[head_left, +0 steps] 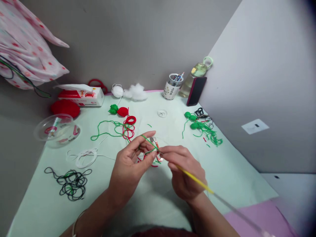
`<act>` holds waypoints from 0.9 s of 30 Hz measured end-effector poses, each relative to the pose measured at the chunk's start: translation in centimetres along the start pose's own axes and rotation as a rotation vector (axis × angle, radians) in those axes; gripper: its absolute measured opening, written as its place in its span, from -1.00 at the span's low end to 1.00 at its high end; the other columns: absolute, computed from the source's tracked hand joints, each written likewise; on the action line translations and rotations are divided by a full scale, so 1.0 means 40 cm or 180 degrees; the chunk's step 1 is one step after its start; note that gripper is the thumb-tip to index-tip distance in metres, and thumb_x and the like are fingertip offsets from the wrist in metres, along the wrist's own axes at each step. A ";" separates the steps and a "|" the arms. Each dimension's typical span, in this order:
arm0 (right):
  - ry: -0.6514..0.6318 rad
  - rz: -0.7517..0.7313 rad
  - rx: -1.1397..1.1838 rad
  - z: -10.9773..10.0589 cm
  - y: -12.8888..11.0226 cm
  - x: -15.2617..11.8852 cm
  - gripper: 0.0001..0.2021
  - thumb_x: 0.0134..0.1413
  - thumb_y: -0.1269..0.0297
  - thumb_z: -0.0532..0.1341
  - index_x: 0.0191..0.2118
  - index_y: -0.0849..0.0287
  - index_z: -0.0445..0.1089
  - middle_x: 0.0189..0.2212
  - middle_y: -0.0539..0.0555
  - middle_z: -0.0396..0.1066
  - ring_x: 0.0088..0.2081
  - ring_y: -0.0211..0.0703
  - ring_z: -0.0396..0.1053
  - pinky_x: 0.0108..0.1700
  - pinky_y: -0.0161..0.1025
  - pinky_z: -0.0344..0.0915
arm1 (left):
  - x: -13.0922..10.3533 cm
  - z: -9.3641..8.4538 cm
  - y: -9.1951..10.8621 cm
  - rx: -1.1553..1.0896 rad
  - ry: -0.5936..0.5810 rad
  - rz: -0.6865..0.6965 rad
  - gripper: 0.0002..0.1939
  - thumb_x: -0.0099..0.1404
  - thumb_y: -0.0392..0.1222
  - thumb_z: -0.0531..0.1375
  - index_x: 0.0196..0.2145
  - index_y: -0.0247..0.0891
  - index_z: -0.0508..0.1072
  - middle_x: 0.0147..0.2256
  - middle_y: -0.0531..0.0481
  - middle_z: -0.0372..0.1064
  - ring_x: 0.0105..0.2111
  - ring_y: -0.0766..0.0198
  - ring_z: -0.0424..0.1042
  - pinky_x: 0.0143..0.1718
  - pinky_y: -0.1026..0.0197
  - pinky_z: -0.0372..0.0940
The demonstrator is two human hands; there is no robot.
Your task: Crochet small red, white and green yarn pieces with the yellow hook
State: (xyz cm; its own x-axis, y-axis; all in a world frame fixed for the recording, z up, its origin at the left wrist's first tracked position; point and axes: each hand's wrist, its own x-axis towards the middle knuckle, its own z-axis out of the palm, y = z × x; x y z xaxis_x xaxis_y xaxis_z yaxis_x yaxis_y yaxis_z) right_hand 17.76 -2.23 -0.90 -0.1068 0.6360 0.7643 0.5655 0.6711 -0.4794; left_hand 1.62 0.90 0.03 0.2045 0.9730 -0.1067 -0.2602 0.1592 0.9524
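Observation:
My left hand (132,164) is raised over the middle of the table with green yarn (148,140) looped over its index finger and pinched near the thumb tip. Close against it, my right hand (186,171) grips a long thin crochet hook (195,178) with a yellow section. The hook's shaft runs out toward the lower right; its working tip is hidden at the fingertips, where the green yarn meets it. Beneath the hands lies a small orange-handled tool (160,159), partly covered, among red and green yarn snippets.
Red yarn (128,131), a white cord coil (86,158) and tangled black cord (72,186) lie leftward. Green yarn pieces (209,133) are at right. Behind stand a tissue box (92,97), white stuffing (136,92), a pen tin (170,90), a bottle (189,82) and a phone (197,91).

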 end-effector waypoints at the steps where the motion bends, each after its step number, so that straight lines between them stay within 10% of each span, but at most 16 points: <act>1: -0.0069 -0.0074 -0.0301 0.002 -0.001 -0.004 -0.79 0.44 0.42 0.18 0.03 0.09 0.53 -0.15 0.15 0.62 -0.14 -0.11 0.61 -0.18 -0.18 0.59 | 0.000 0.003 0.000 -0.0003 0.0049 0.0045 -0.59 0.26 -0.29 0.42 0.05 -0.04 0.65 -0.33 0.10 0.42 -0.26 0.34 0.41 -0.22 0.37 0.42; 27: 0.0478 0.0621 0.0839 0.014 0.002 -0.002 -0.75 0.42 0.42 0.16 -0.02 0.04 0.58 -0.26 0.09 0.63 -0.18 -0.05 0.58 -0.15 -0.07 0.55 | 0.008 0.005 0.009 -0.0382 0.0186 -0.0083 -0.42 0.14 -0.27 0.51 0.12 -0.12 0.59 -0.34 0.11 0.37 -0.29 0.33 0.42 -0.21 0.31 0.42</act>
State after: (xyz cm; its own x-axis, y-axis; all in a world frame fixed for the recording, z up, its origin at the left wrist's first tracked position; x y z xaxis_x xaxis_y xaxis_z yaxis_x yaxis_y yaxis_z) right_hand 17.36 -1.99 -1.23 0.1149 0.7118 0.6929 0.3309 0.6303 -0.7023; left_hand 1.77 1.24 0.39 0.1583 0.9758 -0.1509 -0.3672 0.2000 0.9084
